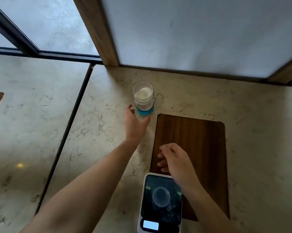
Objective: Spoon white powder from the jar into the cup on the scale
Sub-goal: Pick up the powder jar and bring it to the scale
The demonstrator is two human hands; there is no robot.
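A clear glass jar [143, 95] with white powder inside and a blue base stands open on the marble counter, near the back wall. My left hand [135, 123] reaches to just below the jar's base, fingers spread, holding nothing. A small clear cup [161, 197] sits on the dark plate of a white kitchen scale [160, 204] at the bottom centre. My right hand [173, 158] hovers over the wooden board just beyond the scale, fingers apart and empty. No spoon is visible.
A dark wooden board [200, 140] is set into the marble counter [91, 132] right of the jar; the scale overlaps its near left corner. A wood-framed pale wall panel [192, 31] rises behind. A dark seam [71, 118] splits the counter at left.
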